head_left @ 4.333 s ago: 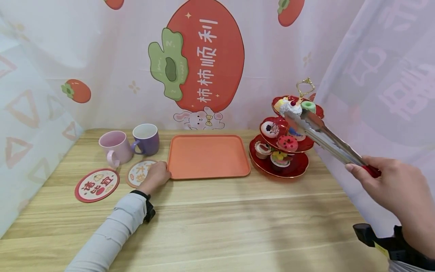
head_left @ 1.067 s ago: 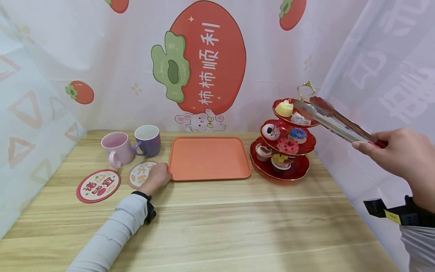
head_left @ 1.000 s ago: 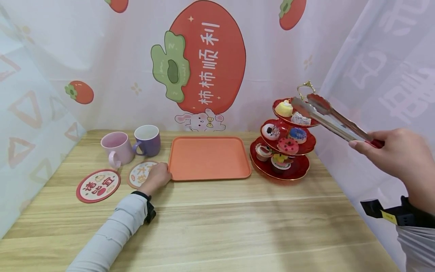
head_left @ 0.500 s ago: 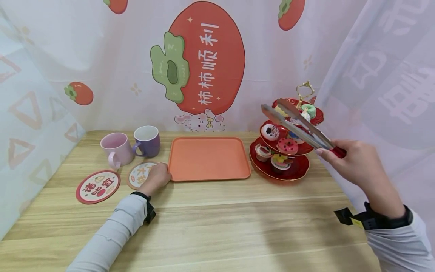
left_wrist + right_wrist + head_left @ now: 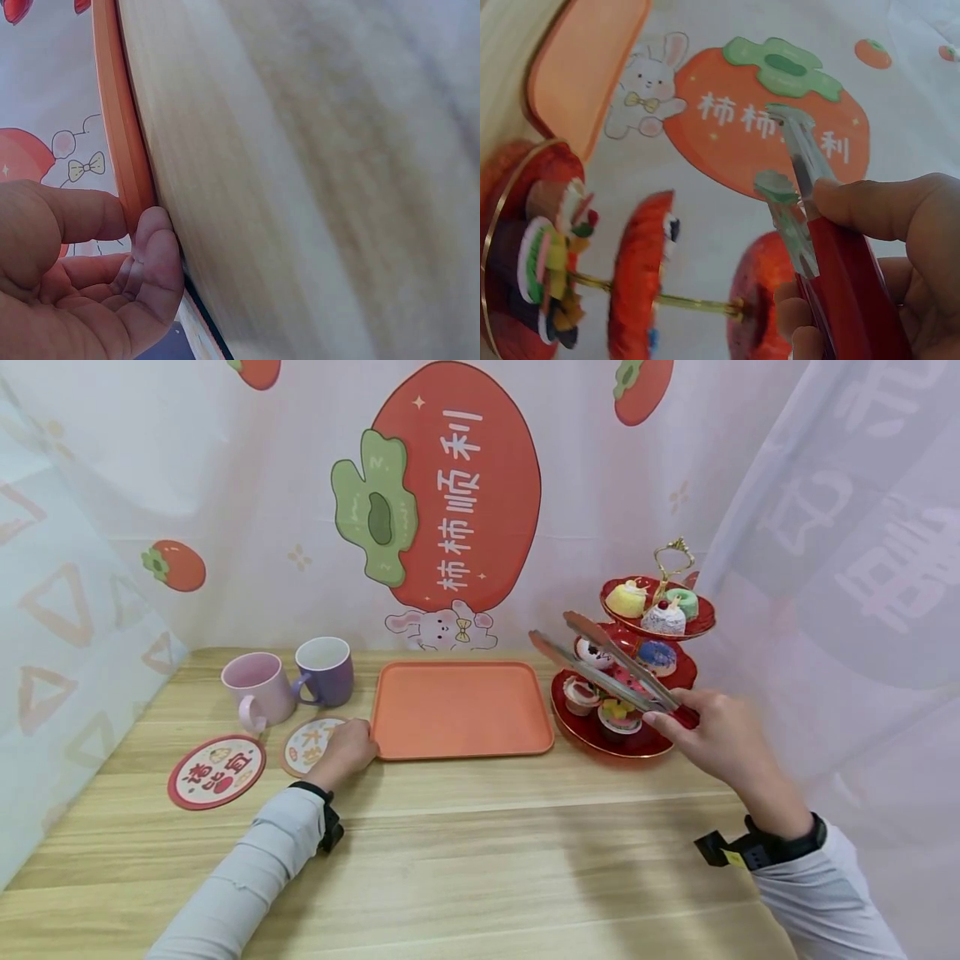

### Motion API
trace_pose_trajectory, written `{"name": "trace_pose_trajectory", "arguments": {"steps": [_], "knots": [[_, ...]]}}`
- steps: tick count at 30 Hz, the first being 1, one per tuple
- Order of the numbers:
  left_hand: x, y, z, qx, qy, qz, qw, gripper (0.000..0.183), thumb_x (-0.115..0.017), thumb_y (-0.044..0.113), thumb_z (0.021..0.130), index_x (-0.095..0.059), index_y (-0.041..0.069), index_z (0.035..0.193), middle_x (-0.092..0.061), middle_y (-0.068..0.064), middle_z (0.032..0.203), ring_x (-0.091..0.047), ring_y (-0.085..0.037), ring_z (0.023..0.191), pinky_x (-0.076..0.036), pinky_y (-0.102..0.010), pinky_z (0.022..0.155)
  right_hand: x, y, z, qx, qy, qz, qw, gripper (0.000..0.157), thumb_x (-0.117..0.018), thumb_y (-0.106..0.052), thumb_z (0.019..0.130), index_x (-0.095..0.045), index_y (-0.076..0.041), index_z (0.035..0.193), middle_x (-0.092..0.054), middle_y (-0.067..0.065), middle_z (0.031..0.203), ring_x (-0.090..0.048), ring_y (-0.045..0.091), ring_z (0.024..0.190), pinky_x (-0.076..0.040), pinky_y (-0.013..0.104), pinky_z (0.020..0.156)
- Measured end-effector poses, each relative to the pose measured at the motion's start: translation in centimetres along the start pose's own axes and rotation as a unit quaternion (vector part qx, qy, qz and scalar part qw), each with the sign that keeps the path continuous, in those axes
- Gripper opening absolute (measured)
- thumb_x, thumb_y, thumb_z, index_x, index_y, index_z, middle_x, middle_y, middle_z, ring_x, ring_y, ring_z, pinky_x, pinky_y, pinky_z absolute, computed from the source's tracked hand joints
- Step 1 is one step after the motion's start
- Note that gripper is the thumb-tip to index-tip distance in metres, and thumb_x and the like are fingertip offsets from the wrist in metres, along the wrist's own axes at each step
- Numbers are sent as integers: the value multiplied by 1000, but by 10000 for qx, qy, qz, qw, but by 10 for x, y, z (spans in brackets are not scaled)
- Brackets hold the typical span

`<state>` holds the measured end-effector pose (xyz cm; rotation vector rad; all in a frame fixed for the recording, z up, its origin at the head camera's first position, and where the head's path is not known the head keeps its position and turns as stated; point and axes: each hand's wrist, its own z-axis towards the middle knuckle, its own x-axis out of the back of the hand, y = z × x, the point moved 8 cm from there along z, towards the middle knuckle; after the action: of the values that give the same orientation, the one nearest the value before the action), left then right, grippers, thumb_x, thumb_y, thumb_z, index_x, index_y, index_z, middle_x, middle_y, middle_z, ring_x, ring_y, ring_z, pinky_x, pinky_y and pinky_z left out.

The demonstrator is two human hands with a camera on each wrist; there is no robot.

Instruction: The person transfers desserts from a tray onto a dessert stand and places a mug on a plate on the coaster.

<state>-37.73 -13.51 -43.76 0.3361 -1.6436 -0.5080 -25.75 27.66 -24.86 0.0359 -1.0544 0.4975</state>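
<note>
My left hand (image 5: 343,750) pinches the near left corner of the orange tray (image 5: 461,710); the left wrist view has thumb and fingertips at the tray's rim (image 5: 124,150). My right hand (image 5: 723,743) grips metal tongs by their red handle (image 5: 855,292). The tong arms (image 5: 596,673) point left, spread apart with nothing between their tips, overlapping the middle tier of a red three-tier cake stand (image 5: 660,745). On its top tier are a yellow cake (image 5: 626,599), a white cherry-topped cake (image 5: 664,620) and a green ring (image 5: 684,603). Tongs partly cover the middle-tier doughnuts.
A pink mug (image 5: 258,681) and a purple mug (image 5: 326,672) stand at the back left. Two round coasters lie before them, one red-edged (image 5: 217,772), one partly under my left hand (image 5: 303,747). Cupcakes (image 5: 619,717) sit on the lowest tier. Printed cloth hangs behind.
My right hand has carried the tongs left and down, from beside the top tier to in front of the middle tier. My left hand stays at the tray corner.
</note>
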Motion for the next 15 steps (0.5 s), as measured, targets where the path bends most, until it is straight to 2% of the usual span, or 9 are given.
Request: {"name": "trace_pose_trajectory", "arguments": {"steps": [6,11,15], "knots": [[-2,-1,2,-44,-21,22,10000,12,-52,0,81,-51,2,70,-45,-7,65,-42,-22,57,-33,-30,53,-33,3,-1,-333,-506,213,9979,34,-75,-20,78,-66,7,97,-62,10,72,-40,15,52,-31,30,44],[-2,-1,2,-44,-18,69,10000,12,-52,1,82,-51,2,70,-45,-8,64,-42,-22,57,-33,-31,53,-57,5,0,-365,-634,258,9970,25,-74,-21,79,-64,1,85,-50,0,59,-37,13,48,-28,30,44],[-1,-2,2,-17,-20,80,10000,11,-52,1,83,-52,1,72,-46,-8,65,-43,-23,58,-33,-31,54,-75,6,0,-408,-833,337,9951,22,-74,-20,80,-64,-1,84,-46,-2,58,-37,12,49,-28,29,44]]}}
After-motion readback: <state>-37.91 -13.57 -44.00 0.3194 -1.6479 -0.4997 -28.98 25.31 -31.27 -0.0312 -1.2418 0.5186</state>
